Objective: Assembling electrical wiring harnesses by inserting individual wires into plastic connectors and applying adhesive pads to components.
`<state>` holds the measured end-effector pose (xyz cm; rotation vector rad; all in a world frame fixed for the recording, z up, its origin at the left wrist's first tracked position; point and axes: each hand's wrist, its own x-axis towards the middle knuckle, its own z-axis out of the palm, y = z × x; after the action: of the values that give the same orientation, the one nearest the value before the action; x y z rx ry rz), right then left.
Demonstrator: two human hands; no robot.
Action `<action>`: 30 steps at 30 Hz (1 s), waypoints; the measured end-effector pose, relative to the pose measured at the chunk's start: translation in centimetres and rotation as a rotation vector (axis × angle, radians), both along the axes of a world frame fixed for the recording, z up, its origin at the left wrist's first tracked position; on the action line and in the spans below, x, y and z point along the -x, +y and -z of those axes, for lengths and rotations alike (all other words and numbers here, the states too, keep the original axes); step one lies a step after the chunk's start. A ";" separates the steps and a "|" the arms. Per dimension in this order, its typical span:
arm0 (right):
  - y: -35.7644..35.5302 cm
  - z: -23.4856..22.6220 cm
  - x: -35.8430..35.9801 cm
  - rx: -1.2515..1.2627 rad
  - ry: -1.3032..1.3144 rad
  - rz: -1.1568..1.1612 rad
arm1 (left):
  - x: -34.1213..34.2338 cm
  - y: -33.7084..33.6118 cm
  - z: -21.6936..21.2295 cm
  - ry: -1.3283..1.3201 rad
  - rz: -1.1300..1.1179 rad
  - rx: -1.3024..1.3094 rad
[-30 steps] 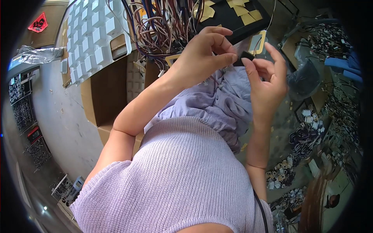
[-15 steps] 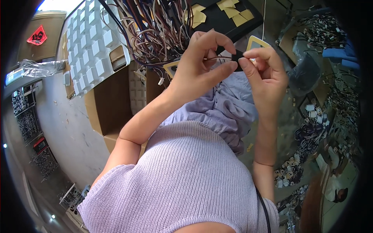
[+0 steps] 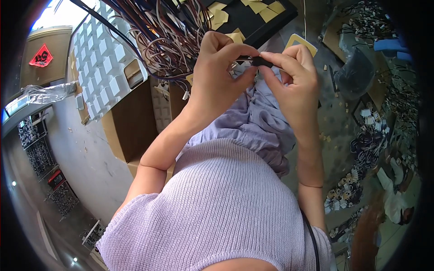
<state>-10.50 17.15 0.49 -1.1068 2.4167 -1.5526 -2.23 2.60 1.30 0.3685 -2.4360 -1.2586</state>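
fingertips of left hand (image 3: 217,77) and right hand (image 3: 294,81) pinched narrow on a small black connector (image 3: 261,61), held between both hands above the lavender skirt (image 3: 262,126). thin wires (image 3: 153,36) trailing left from the connector toward the bundle hanging over a cardboard box (image 3: 131,126). black board with yellow tape pieces (image 3: 253,16) just behind.

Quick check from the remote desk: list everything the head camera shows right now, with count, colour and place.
connector: one, black, pinched between both hands
wires: a bundle, brown and purple, upper left, running to the hands
board: one, black with yellow tape pieces, top centre
box: one, brown cardboard, left of the arms
foam tray: one, white, atop the box
bag: one, dark, right
left hand: on the connector
right hand: on the connector
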 end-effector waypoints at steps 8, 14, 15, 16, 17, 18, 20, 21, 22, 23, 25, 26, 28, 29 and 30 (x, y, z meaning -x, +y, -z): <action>-0.4 1.0 -0.3 -0.257 0.369 0.059 | 0.1 -0.1 2.5 0.020 0.123 -0.001; 2.0 -4.1 -1.5 0.064 0.014 -0.207 | 1.9 -1.2 4.3 -0.156 0.296 -0.969; 2.0 -5.0 -3.1 0.116 0.000 -0.305 | 2.3 -0.3 4.5 -0.215 0.385 -0.988; 1.9 -5.6 -4.3 0.167 -0.015 -0.405 | 2.6 1.1 4.3 -0.201 0.458 -1.168; 1.9 -5.7 -5.0 0.199 -0.075 -0.487 | 2.9 1.9 4.4 -0.237 0.523 -1.346; 1.8 -5.7 -5.5 0.231 -0.135 -0.570 | 3.0 2.4 4.4 -0.276 0.588 -1.523; 1.8 -5.1 -5.7 0.209 -0.152 -0.588 | 2.9 3.3 3.8 -0.404 0.514 -1.487; 1.9 -4.9 -5.7 0.207 -0.217 -0.629 | 2.9 3.2 3.5 -0.449 0.480 -1.534; 1.9 -4.7 -5.7 0.206 -0.283 -0.669 | 2.9 2.9 3.6 -0.441 0.471 -1.571; 2.0 -4.2 -5.9 0.206 -0.278 -0.668 | 3.0 2.6 3.9 -0.431 0.458 -1.607; 2.1 -3.5 -6.4 0.256 -0.418 -0.809 | 3.6 2.3 4.4 -0.222 0.499 -1.614; 2.0 -3.5 -6.5 0.234 -0.411 -0.841 | 3.8 1.6 4.4 -0.201 0.511 -1.566; 1.8 -3.5 -6.5 0.278 -0.176 -0.681 | 3.6 0.3 4.5 -0.303 0.563 -1.618; 1.9 -3.6 -5.7 0.219 0.047 -0.573 | 3.4 -0.4 4.6 -0.342 0.603 -1.613; 1.9 -3.8 -4.3 0.154 0.208 -0.496 | 3.1 -0.7 4.2 -0.375 0.665 -1.350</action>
<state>-6.21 19.03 4.31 -1.8064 1.9264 -1.5249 -5.33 1.89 -2.89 0.0851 -1.5387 -3.2536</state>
